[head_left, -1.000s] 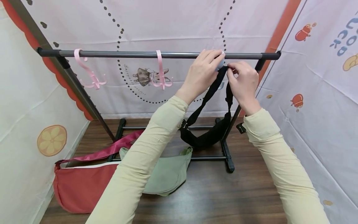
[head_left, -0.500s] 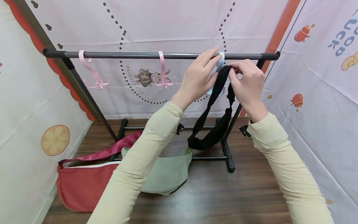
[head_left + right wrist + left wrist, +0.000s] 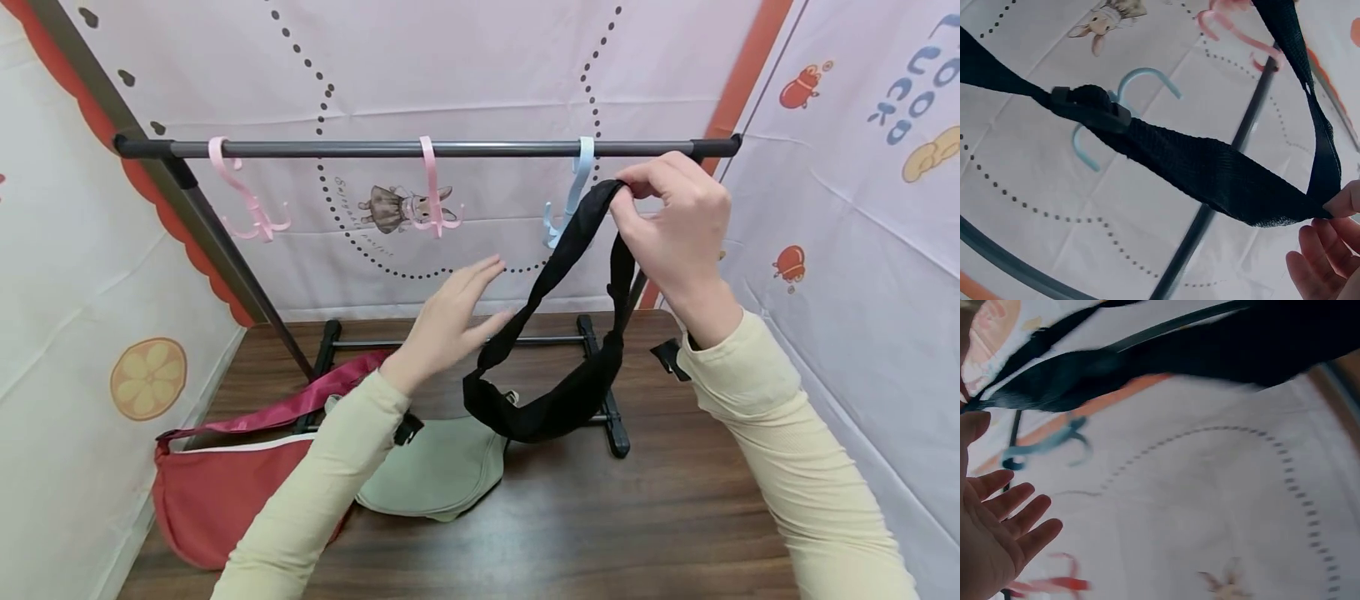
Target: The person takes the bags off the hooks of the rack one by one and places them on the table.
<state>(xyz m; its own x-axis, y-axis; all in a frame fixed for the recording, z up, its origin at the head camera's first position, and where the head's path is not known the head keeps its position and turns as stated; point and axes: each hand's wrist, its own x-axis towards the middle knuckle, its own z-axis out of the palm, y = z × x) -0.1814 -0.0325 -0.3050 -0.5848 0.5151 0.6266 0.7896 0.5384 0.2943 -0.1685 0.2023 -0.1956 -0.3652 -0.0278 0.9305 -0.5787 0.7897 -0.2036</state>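
My right hand (image 3: 678,221) pinches the top of the strap (image 3: 572,246) of a black shoulder bag (image 3: 551,412), which hangs as a loop in front of the rack's right side. In the right wrist view, thumb and fingers squeeze the folded strap, and a slider buckle (image 3: 1090,112) shows along it. My left hand (image 3: 446,321) is held lower, left of the bag, fingers spread and holding nothing. A light blue hook (image 3: 579,187) hangs on the rail, behind and left of the strap's top, apart from it.
Two pink hooks (image 3: 431,187) hang farther left on the dark rail (image 3: 330,150). On the wooden floor (image 3: 600,525) lie a red bag (image 3: 225,500) with a magenta strap and a pale green bag (image 3: 438,467). Printed cloth walls (image 3: 847,250) surround the rack.
My left hand has let go of the blue hook on the rail and dropped down and left. My right hand has drawn the strap slightly right and toward me.
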